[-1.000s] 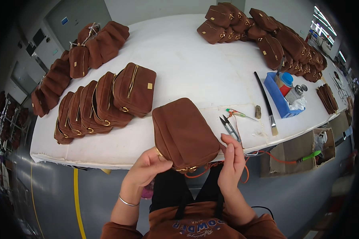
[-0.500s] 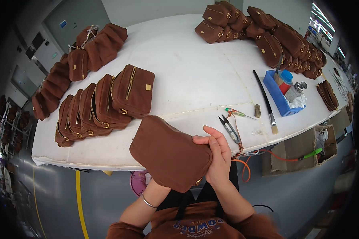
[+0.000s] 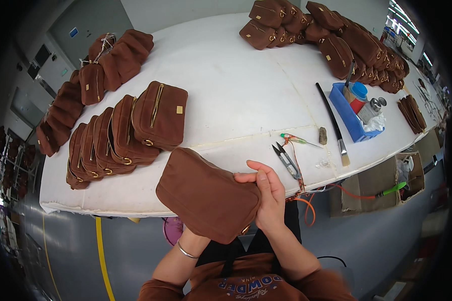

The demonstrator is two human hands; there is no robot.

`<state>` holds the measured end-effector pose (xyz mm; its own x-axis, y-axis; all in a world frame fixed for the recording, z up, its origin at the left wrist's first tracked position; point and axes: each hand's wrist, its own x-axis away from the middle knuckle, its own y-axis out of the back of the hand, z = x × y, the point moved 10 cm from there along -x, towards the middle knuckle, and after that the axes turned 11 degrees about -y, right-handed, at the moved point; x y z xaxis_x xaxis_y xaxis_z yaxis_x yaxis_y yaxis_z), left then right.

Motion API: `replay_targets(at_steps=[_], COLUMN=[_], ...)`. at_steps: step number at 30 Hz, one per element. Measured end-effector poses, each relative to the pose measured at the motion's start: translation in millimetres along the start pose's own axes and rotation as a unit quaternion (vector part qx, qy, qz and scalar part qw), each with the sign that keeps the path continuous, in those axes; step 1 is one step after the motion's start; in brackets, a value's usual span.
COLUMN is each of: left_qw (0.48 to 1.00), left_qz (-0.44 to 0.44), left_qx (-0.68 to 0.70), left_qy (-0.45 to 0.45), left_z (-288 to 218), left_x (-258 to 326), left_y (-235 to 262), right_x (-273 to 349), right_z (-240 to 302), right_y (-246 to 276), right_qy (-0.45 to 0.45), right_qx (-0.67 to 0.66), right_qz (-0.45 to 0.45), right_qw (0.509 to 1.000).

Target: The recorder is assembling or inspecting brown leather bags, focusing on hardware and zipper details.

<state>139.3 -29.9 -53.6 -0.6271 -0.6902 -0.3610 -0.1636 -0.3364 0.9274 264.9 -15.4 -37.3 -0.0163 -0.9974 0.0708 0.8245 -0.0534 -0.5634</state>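
Observation:
A brown zip pouch (image 3: 211, 193) is held tilted above my lap, its plain side up, just off the table's near edge. My left hand (image 3: 198, 240) goes beneath it and bears it from below; the bag hides those fingers. At the pouch's right end my right hand (image 3: 267, 193) grips the edge, thumb and fingertips close together against the brown material. A small gold ring (image 3: 245, 230) shows at the lower right corner. Left of the held pouch, a row of similar brown pouches (image 3: 160, 115) stands with gold zips and rings.
On the white table (image 3: 221, 95) lie thread snips (image 3: 287, 161), a green-handled awl (image 3: 299, 140) and a long brush (image 3: 332, 120). A blue bin (image 3: 347, 113) holds jars. More brown pouches are heaped at the far right (image 3: 361, 47) and left (image 3: 120, 62). A cardboard box (image 3: 376, 183) sits below the right edge.
The pouch and both hands have shifted slightly left in the picture, and the table has shifted a little too. My grip on the pouch looks about the same.

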Motion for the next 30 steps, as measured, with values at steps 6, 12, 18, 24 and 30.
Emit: replay_targets(at_steps=[6, 12, 18, 24, 30], left_qw=[0.998, 1.0, 0.997, 0.991, 0.973], left_qz=[-0.028, 0.006, -0.001, -0.096, -0.194], left_qx=[0.065, 0.001, 0.069, 0.095, 0.117], left_qy=[-0.003, -0.006, -0.014, -0.025, -0.043], left_z=[-0.5, -0.7, 1.3, 8.1, 16.5], left_x=[-2.0, -4.7, -2.1, -2.9, 5.3], left_y=[8.2, 1.3, 5.6, 3.7, 6.6], right_x=[-1.9, -9.1, -14.2, -16.7, -20.0], right_z=[0.4, -6.6, -7.3, -8.4, -5.1], right_y=[1.0, 6.6, 6.2, 4.0, 1.2], right_qy=[0.018, -0.017, -0.019, -0.015, 0.001], right_qx=[0.047, 0.038, 0.09, 0.123, 0.205], right_qz=[0.0, 0.004, 0.007, 0.005, -0.016], right_qw=[0.999, 0.999, 0.996, 0.992, 0.979])
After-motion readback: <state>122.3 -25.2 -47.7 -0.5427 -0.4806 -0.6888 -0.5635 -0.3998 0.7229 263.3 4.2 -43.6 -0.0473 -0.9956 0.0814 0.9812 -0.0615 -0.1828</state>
